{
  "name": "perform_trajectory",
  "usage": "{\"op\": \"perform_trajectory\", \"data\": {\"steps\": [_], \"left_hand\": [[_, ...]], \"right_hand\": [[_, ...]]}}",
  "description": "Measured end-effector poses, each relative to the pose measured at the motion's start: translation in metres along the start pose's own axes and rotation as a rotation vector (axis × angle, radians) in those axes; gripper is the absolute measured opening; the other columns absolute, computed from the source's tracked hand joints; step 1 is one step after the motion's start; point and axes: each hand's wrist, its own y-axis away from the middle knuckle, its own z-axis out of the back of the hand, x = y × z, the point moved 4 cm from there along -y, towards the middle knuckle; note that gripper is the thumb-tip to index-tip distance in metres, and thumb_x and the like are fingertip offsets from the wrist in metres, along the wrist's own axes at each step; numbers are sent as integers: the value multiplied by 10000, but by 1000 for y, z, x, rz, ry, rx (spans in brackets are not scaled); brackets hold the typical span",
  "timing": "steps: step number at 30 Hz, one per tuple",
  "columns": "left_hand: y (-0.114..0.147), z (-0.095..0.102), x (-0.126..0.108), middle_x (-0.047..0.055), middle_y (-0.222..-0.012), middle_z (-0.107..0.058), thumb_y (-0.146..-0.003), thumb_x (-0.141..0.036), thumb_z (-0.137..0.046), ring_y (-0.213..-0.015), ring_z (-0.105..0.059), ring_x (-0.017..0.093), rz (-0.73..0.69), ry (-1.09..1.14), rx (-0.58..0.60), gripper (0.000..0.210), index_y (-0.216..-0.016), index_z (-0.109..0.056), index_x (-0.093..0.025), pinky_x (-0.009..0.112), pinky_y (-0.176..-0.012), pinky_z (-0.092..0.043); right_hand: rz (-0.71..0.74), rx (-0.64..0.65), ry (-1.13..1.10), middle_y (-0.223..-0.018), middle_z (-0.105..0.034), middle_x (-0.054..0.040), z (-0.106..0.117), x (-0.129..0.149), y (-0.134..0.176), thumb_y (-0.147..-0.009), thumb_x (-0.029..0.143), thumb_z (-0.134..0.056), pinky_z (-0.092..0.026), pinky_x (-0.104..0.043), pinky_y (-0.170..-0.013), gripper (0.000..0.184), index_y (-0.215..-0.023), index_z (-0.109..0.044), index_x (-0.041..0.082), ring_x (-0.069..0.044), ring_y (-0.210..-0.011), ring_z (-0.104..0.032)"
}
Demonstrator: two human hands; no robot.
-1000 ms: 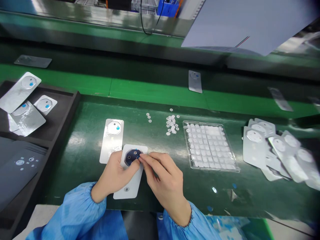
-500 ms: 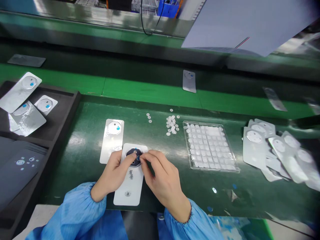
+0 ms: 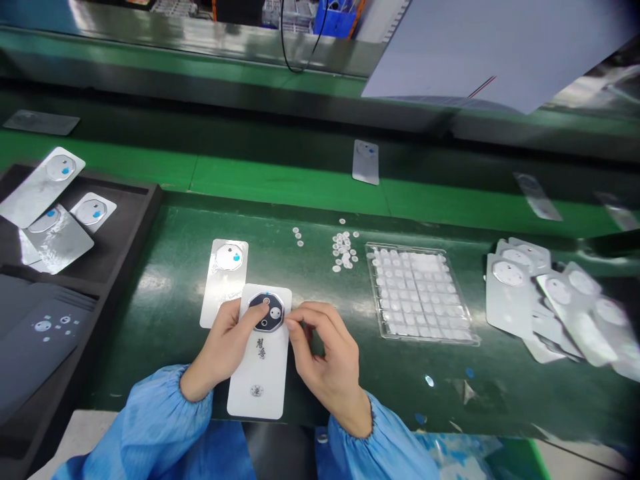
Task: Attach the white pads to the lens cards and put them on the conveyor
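A white phone back cover (image 3: 257,370) lies flat before me, with dark printed characters and a dark octagonal camera area (image 3: 265,324) at its top. My left hand (image 3: 225,343) grips the cover's left side, its thumb pressed on the octagon. At the octagon's right sits a small whitish disc (image 3: 275,312). My right hand (image 3: 325,360) is pinched just by the cover's right edge; anything between its fingertips is too small to make out. A second, silvery cover (image 3: 223,290) with a white octagon and blue dot lies behind my left hand.
Loose clear discs (image 3: 344,245) lie beyond my hands, left of a clear tray (image 3: 425,341) holding rows of discs. More covers (image 3: 507,303) are piled at right. A dark divided tray (image 3: 125,227) with covers stands at left. Covers lie on the green belt (image 3: 280,183).
My right fingertips have drawn back from the octagon to the cover's right edge, uncovering the whitish disc. The cover has shifted slightly. Covers on the belt have moved left.
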Motion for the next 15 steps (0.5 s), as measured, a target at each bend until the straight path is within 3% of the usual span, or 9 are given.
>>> {"op": "perform_trajectory", "data": {"steps": [8,11,13,15], "left_hand": [[-1,-1,3,-1,-607,-623,-847,-475,-732,-538,-561,129,-12,24,34,364,-691,-660,-154,214,-494,-411],[-1,-3,4,29,-641,-686,-860,-486,-735,-550,-626,156,15,70,78,360,-740,-718,-147,235,-524,-482],[0,-5,4,68,-713,-745,-876,-504,-724,-584,-685,193,60,116,124,374,-822,-770,-136,267,-559,-536],[1,-6,4,105,-788,-783,-871,-511,-732,-629,-730,230,96,152,134,392,-894,-798,-126,281,-559,-555]], "right_hand": [[-115,-48,-68,-918,-640,-38,7,-5,0,-1008,118,-609,-503,-275,-622,111,-976,-655,213,-168,-788,-609],[-169,-64,-98,-931,-640,-42,8,-8,-1,-1013,142,-613,-507,-276,-642,102,-970,-669,215,-172,-819,-617],[-215,-110,-112,-928,-641,-44,17,-13,0,-1015,176,-620,-517,-281,-660,93,-959,-681,217,-179,-836,-627],[-277,-178,-94,-900,-648,-43,40,-21,9,-1004,245,-650,-527,-290,-659,93,-927,-694,219,-184,-808,-636]]}}
